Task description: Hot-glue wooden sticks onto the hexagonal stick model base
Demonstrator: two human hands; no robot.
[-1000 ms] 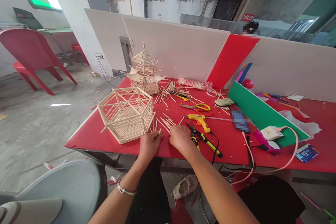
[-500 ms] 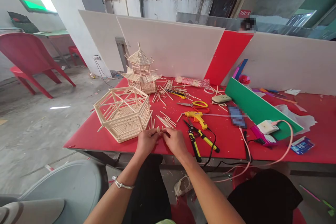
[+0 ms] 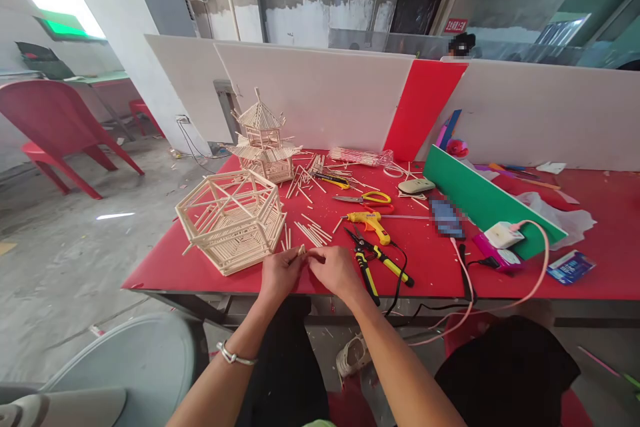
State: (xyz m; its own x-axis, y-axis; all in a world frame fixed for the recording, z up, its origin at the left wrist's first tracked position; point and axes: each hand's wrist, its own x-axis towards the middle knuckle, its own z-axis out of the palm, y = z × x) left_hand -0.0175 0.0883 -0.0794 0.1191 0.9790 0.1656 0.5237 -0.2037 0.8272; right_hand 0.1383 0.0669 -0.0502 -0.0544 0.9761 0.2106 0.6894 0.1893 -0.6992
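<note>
My left hand (image 3: 281, 273) and my right hand (image 3: 334, 268) meet at the front edge of the red table. Both are closed, thumbs and fingers pinched together. A pale end of what look like short wooden sticks (image 3: 302, 250) pokes up between the fingertips; the rest is hidden. Left of the hands stands a six-sided stick frame (image 3: 227, 220) with a slatted floor. Behind it rises a tiered stick pagoda (image 3: 263, 140). Loose cut sticks (image 3: 314, 230) lie just beyond the fingers. Pliers-like cutters (image 3: 373, 260) with black-and-yellow handles rest right of my right hand.
On the red table (image 3: 165, 260) lie a yellow glue gun (image 3: 370, 223), scissors (image 3: 365, 199), a utility knife (image 3: 333, 180) and a phone (image 3: 447, 218). A green board (image 3: 490, 200) leans by a power strip (image 3: 495, 257) with trailing cables. White panels (image 3: 320, 97) stand behind.
The view has shifted slightly. My hands stay together in nearly the same place, and less of the small sticks shows between the fingertips.
</note>
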